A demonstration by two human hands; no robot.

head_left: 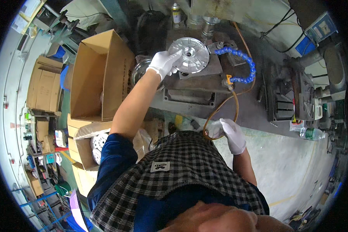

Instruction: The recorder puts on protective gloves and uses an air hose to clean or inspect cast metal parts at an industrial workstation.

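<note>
My left hand, in a white glove, grips the left rim of a round silver metal disc. Ribs spread out from the hole at its centre. The disc lies over a grey metal block on the bench, partly covered by my fingers. Lower right, my right hand, also gloved in white, hangs in front of my body with fingers extended and apart. Beside it curves a thin brown hose, part of which the hand hides. A blue segmented coolant pipe arcs to the right of the disc.
An open cardboard box stands left of my arm, with a smaller box holding metal discs below. Behind the bench top is a spray can. A machine vise and plastic bottle are at right.
</note>
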